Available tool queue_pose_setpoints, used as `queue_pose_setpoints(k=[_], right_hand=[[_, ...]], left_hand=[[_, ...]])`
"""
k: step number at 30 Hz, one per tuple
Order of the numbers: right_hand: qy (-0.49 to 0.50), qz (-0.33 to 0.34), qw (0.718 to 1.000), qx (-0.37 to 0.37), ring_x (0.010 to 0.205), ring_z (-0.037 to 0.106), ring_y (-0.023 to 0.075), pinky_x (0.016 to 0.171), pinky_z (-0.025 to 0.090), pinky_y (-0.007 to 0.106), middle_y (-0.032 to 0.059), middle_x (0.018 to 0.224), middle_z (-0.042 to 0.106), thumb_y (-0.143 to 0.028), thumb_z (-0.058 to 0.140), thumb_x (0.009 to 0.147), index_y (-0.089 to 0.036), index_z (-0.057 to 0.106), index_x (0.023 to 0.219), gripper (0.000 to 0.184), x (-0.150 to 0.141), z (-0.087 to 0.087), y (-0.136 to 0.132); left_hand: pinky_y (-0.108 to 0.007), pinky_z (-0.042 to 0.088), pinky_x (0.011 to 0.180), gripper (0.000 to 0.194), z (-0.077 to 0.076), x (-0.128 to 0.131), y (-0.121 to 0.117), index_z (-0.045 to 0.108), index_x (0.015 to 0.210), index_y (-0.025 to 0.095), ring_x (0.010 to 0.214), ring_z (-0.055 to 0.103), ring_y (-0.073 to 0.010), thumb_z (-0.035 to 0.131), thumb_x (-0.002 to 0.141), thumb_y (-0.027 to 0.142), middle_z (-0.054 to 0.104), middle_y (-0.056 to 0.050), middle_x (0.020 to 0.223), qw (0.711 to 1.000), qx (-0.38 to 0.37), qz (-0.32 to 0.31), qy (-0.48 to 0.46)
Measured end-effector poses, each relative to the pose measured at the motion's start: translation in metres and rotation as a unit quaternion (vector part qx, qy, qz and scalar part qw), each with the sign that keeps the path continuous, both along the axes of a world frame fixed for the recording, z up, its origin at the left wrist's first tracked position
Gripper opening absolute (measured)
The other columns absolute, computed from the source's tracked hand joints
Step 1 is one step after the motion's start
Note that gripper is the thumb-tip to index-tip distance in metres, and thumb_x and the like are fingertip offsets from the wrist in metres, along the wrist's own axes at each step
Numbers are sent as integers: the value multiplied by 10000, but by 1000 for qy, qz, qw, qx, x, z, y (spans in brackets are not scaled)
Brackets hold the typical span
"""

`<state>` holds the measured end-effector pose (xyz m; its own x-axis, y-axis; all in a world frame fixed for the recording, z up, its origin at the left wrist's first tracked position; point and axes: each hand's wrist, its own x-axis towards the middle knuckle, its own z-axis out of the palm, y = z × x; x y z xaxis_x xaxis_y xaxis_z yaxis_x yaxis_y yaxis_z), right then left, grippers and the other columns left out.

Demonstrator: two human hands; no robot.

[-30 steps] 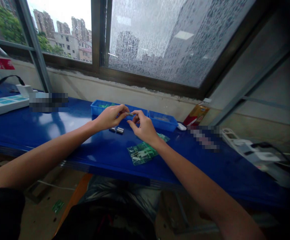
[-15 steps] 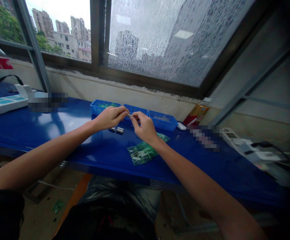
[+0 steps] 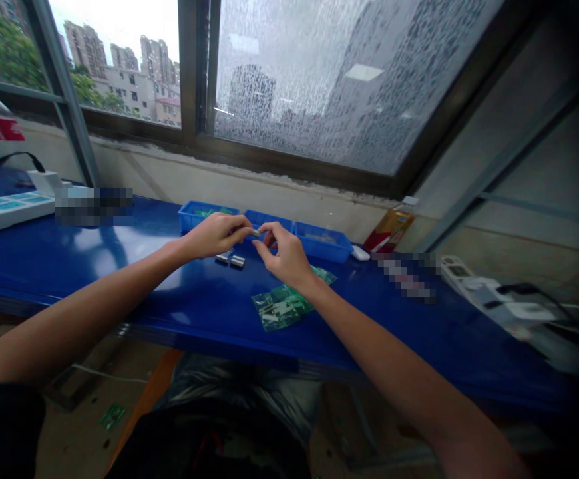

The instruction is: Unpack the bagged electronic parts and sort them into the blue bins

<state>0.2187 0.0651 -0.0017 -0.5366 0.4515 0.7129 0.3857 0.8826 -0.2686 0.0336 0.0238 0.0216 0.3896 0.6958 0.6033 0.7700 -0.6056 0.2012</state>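
My left hand [image 3: 219, 233] is closed in a pinch on a small pale piece [image 3: 255, 233], whose kind is too small to make out. Right beside it, my right hand [image 3: 282, 253] has its thumb and forefinger curved and apart, the fingertips close to the piece's end. Whether they touch it is hard to see. Two small silvery metal pieces [image 3: 237, 262] lie on the blue table [image 3: 194, 299] below my left hand. A clear green-printed bag [image 3: 284, 307] with small pale, slender parts in it lies under my right wrist.
Behind my hands stands a row of blue bins, the left bin [image 3: 186, 216] with green packets and the right bin [image 3: 327, 249] with small parts. A red and gold box [image 3: 389, 229] leans at the wall. Power strips [image 3: 10, 209] lie at both sides.
My right thumb and forefinger have parted a little from their pinch at the small piece. My left hand keeps its pinch. The view has shifted slightly.
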Motion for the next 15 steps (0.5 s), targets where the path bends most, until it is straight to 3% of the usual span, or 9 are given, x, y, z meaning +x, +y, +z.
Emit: queue_pose_setpoints(k=[6, 12, 15], right_hand=[[-8, -4, 1000, 12, 693, 532, 142, 653, 409, 265, 12, 745, 559, -249, 504, 837, -191, 529, 934, 116, 0, 2, -3], [-12, 3, 1000, 21, 725, 540, 146, 663, 412, 265, 27, 792, 576, -257, 474, 861, -194, 539, 921, 109, 0, 3, -4], [0, -2, 1000, 23, 722, 544, 147, 658, 409, 264, 39, 797, 586, -271, 445, 880, -181, 543, 865, 134, 1, 4, -3]], left_hand=[[-218, 360, 545, 367, 2, 1, -2, 593, 681, 137, 529, 524, -91, 351, 905, 296, 606, -18, 585, 1000, -4, -6, 16], [-219, 383, 565, 420, 2, -1, -1, 591, 671, 140, 559, 552, -97, 299, 922, 306, 618, -17, 601, 999, -32, -11, 13], [-225, 396, 587, 388, 2, -2, -1, 610, 793, 129, 584, 557, -101, 288, 931, 294, 619, -18, 636, 1000, -22, -17, 10]])
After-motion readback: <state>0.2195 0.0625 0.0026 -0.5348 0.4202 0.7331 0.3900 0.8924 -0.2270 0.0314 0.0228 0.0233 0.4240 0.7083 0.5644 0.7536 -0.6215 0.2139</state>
